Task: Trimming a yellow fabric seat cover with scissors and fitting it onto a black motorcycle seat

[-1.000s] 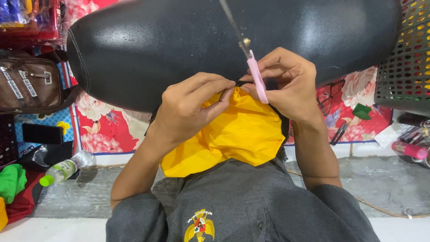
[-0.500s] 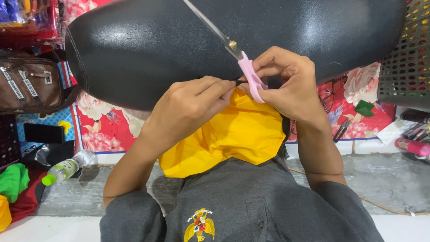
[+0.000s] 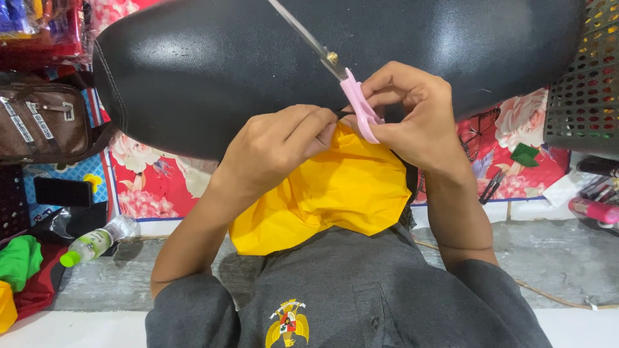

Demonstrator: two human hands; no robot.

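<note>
Since a moment ago, hands barely shift: left hand (image 3: 274, 145) pinches yellow fabric (image 3: 335, 193); right hand (image 3: 412, 116) grips pink-handled scissors (image 3: 348, 84). Keep that fabric edge taut.

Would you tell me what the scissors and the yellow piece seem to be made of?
Scissors: pink handles look like matte plastic, blades like bright steel with a brass-coloured pivot. Yellow piece: probably thin woven fabric, faint sheen, soft creases.
</note>
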